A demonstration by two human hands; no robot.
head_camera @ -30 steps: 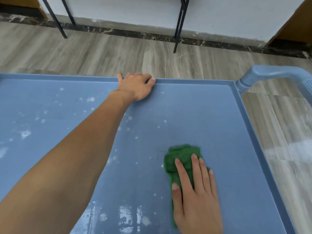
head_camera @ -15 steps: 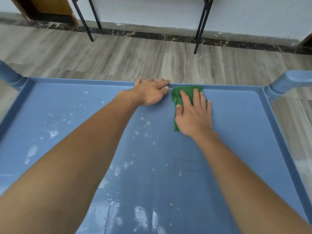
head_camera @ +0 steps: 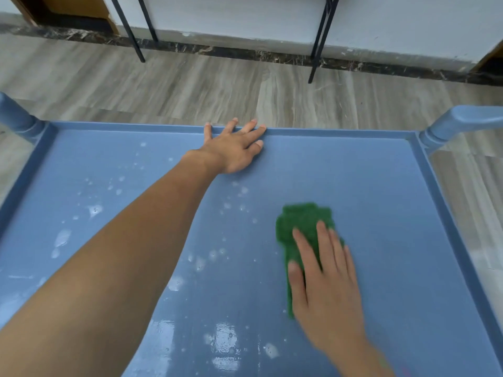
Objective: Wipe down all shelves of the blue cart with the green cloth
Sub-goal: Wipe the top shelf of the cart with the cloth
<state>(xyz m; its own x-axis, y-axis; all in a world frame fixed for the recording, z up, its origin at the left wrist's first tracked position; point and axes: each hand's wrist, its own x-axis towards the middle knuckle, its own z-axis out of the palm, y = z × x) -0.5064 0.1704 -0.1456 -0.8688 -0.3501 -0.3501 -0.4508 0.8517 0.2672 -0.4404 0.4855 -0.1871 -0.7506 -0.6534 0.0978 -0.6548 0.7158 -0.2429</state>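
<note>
a grey wood-look floor (head_camera: 217,85) runs back to a white wall, where thin black metal legs (head_camera: 318,36) stand. in front of us, filling most of the view, is the top shelf of the blue cart (head_camera: 381,200), a flat tray with a low raised rim.

our right hand (head_camera: 324,278) lies flat, fingers straight and close together, pressing the green cloth (head_camera: 302,221) onto the shelf, right of centre and toward the near side. it grips nothing; the palm pins the cloth so it can slide. the cloth is bunched and sticks out past the fingertips, and the hand looks slightly blurred.

our left hand (head_camera: 235,148) is open and spread, palm on the shelf, fingertips resting on the far rim. it holds nothing, and seems placed there to steady the cart.

white suds and wet streaks (head_camera: 92,210) cover the left half and the near edge, while the right side looks clean. we judge this shelf partly wiped. lower shelves are out of view.
</note>
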